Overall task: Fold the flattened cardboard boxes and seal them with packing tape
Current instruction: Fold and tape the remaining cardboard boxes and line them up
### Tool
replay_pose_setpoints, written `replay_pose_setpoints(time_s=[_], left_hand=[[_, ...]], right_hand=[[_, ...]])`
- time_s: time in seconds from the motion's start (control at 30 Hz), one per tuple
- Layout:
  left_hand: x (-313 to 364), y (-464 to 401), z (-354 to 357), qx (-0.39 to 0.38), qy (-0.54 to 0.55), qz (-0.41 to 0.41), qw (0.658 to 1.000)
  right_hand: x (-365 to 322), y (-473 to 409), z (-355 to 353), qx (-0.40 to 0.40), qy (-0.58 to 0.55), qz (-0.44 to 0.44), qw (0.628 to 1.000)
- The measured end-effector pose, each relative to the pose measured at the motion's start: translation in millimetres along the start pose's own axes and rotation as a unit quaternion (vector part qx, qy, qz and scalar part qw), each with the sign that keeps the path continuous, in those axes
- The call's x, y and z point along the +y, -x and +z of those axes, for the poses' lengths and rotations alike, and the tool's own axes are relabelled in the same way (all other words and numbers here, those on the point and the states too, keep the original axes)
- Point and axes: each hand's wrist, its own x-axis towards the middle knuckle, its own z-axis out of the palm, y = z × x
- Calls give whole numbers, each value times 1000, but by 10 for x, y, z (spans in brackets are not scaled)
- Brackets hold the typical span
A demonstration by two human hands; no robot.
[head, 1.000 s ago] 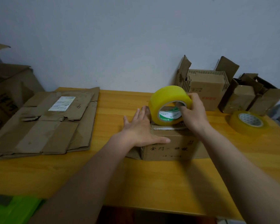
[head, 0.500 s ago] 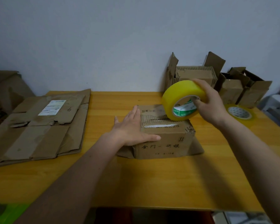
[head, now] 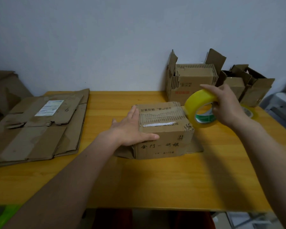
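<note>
A small brown corrugated cardboard box [head: 163, 129] stands folded on the yellow wooden table [head: 155, 179], its top flaps closed, the liner torn along the middle so the ribbed fluting shows. Dark handwritten characters run across its near face, and loose bottom flaps splay out flat at both sides. A yellowish roll of clear packing tape [head: 201, 109] with a green-and-white core label is tilted on edge just beside the box's right top corner. A stack of flattened brown cardboard boxes [head: 38, 126], one bearing a white label, lies at the table's left end.
</note>
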Motion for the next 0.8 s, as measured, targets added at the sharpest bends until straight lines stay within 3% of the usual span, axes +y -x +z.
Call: replay_pose_setpoints(time_s=[0.27, 0.43, 0.6, 0.7, 0.8], left_hand=[[8, 11, 0, 4, 24, 13, 1000], [-70, 61, -4, -15, 191, 58, 980], [-46, 147, 92, 75, 339, 49, 936], [-53, 210, 200, 154, 363, 44, 918], [-162, 219, 223, 177, 375, 39, 909]], right_hand=[[111, 109, 302, -22, -50, 80, 995], [118, 277, 304, -71, -80, 100, 989], [54, 348, 180, -139, -139, 94, 976], [5, 375, 110, -188, -186, 106, 959], [-77, 406, 96, -216, -219, 107, 945]])
